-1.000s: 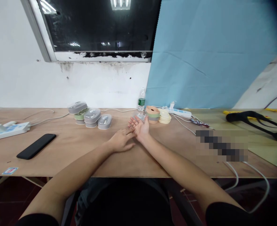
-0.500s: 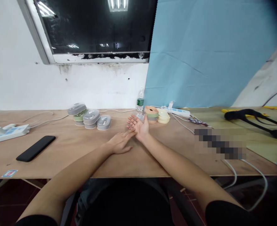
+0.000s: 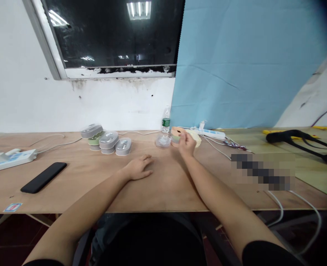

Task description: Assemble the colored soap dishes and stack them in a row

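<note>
My left hand (image 3: 139, 168) rests palm down on the wooden table (image 3: 163, 184), its fingers apart and nothing in it. Farther forward and to the right, my right hand (image 3: 187, 145) is curled in front of a stack of orange, green and grey containers (image 3: 177, 131). Its fingertips overlap that stack in view, and I cannot make out what they hold, if anything. A pale cream stack with wavy edges (image 3: 197, 138) is partly hidden behind this hand. To its left lie clear plastic pieces (image 3: 162, 141), below an upright clear bottle (image 3: 166, 122) with a green label.
Several oval lidded boxes, grey (image 3: 108, 139) and green (image 3: 95, 139), stand left of centre. A black phone (image 3: 43, 177) and a white power strip (image 3: 12, 161) lie at left. Another power strip (image 3: 212, 133), cables and a black-framed object (image 3: 299, 138) are at right.
My right hand has left its palm-up place beside my left hand, turned over and moved right to the stack, its fingers curling. The left hand stays nearly in place.
</note>
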A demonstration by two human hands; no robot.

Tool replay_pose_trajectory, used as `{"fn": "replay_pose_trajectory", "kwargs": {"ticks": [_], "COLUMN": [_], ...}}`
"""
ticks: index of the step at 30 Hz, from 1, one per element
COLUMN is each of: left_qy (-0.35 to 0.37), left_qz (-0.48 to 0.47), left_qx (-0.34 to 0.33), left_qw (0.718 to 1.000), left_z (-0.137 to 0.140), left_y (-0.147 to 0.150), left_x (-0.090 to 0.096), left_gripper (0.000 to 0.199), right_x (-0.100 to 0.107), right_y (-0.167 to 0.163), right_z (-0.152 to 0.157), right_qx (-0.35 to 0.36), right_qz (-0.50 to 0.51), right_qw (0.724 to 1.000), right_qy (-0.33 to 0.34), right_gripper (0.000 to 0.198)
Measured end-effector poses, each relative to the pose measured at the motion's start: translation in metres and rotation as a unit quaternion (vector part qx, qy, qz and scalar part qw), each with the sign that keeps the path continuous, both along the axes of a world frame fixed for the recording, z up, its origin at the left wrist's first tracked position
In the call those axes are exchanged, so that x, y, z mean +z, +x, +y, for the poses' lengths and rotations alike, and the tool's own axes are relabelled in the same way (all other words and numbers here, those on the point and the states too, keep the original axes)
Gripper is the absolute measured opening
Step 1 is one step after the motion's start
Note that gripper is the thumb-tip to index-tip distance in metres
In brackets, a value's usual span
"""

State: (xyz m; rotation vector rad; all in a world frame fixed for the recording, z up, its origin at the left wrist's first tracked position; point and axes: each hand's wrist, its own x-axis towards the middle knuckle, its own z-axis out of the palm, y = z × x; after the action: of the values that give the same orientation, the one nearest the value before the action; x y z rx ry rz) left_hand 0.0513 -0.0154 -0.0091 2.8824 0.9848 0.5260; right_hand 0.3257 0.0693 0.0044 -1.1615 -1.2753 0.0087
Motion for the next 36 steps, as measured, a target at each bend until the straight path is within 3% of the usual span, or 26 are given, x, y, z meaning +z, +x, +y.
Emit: {"fn": "replay_pose_trajectory", "kwargs": {"ticks": [2,4,9,14,18,23,27,32,36], "left_qy": [-0.009,-0.019,-0.027,-0.023,-0.027,-0.032,-0.030,-0.029,-0.035], "left_qz": [-0.008,-0.018,-0.029,-0.019,-0.012,-0.014,-0.013,-0.010,-0.013], "left_qx": [0.007,0.032,0.075,0.056,0.056,0.056,0.056,0.054,0.056], "left_qw": [1.000,0.999,0.996,0.998,0.998,0.998,0.998,0.998,0.998], "left_z": [0.006,0.010,0.011,0.010,0.008,0.007,0.007,0.008,0.009], "left_y": [-0.010,-0.019,-0.027,-0.023,-0.021,-0.022,-0.022,-0.023,-0.024], "left_x": [0.001,0.003,0.007,0.007,0.009,0.009,0.009,0.010,0.008], "left_gripper": [0.050,0.047,0.045,0.045,0.045,0.046,0.047,0.047,0.049], "right_x": [-0.005,-0.014,-0.037,-0.043,-0.045,-0.045,-0.040,-0.034,-0.025], "right_y": [0.033,0.061,0.092,0.090,0.092,0.091,0.085,0.078,0.071], "right_z": [0.013,0.023,0.041,0.052,0.054,0.053,0.049,0.043,0.036], "right_qx": [-0.116,-0.171,-0.128,-0.100,-0.121,-0.159,-0.174,-0.176,-0.180], "right_qz": [0.028,0.047,0.029,-0.023,0.006,0.064,0.075,0.074,0.086], "right_qw": [0.993,0.983,0.968,0.956,0.957,0.966,0.972,0.974,0.978], "right_qy": [-0.002,-0.049,-0.216,-0.274,-0.263,-0.193,-0.137,-0.120,-0.058], "right_gripper": [0.037,0.034,0.036,0.043,0.031,0.026,0.029,0.034,0.035]}}
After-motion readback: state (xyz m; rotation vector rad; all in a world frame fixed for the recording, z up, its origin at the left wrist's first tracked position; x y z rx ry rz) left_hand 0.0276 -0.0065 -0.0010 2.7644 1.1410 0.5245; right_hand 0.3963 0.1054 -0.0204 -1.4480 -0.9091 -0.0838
